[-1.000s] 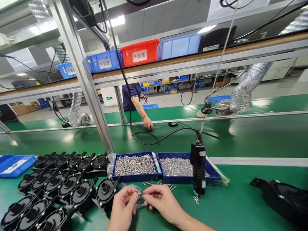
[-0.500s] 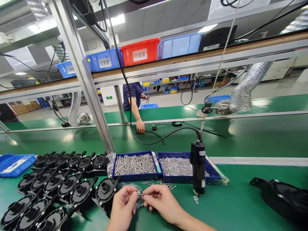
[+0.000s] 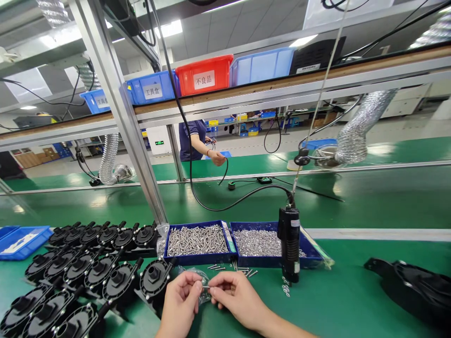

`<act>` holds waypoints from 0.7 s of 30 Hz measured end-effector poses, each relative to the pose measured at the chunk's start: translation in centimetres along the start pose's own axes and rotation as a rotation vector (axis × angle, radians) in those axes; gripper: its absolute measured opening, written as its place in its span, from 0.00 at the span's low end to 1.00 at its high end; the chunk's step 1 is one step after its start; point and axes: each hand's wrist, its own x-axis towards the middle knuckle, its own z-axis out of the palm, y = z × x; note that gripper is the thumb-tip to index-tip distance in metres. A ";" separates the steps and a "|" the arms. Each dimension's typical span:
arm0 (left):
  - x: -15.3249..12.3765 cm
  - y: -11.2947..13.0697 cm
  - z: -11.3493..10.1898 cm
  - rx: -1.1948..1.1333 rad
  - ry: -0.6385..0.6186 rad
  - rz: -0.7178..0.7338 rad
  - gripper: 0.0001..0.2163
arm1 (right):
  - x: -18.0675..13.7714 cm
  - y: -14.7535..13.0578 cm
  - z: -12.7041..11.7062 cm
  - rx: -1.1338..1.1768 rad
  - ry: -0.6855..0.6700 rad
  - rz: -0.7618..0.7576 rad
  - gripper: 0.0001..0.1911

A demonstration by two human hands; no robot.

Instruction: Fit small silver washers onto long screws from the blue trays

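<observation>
In the head view, a thin silver screw spans the gap between my fingertips. My left hand pinches its left end, and my right hand pinches the other; any smaller part in the fingers is hidden. Just behind is a clear plastic bag, partly covered by my hands. A blue tray of screws and a blue tray of small nuts or washers stand beyond them. Several loose screws lie before the trays.
Black round housings stand in rows on the left. An electric screwdriver hangs on the right above loose small metal parts. Another black housing lies far right. Across the bench, a co-worker's hand holds a black cable.
The co-worker's hand has risen from the far bench, lifting the black cable's end. The small green part and cable there have shifted slightly right. My hands hold nearly the same pose.
</observation>
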 end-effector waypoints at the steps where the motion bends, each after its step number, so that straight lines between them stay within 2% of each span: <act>1: 0.0 0.1 0.0 -0.001 0.000 -0.003 0.25 | -0.1 -0.1 0.0 -0.007 -0.003 -0.004 0.19; 6: -0.4 1.3 0.5 -0.006 0.011 -0.011 0.25 | -0.3 -0.4 0.1 -0.009 -0.023 -0.004 0.18; 13: -1.1 3.3 0.9 -0.029 -0.029 -0.040 0.26 | -0.1 -0.4 -0.2 0.073 -0.090 0.003 0.28; 21: 0.0 1.3 0.6 -0.067 -0.030 -0.011 0.27 | 0.5 -0.5 -0.9 0.166 -0.074 0.018 0.31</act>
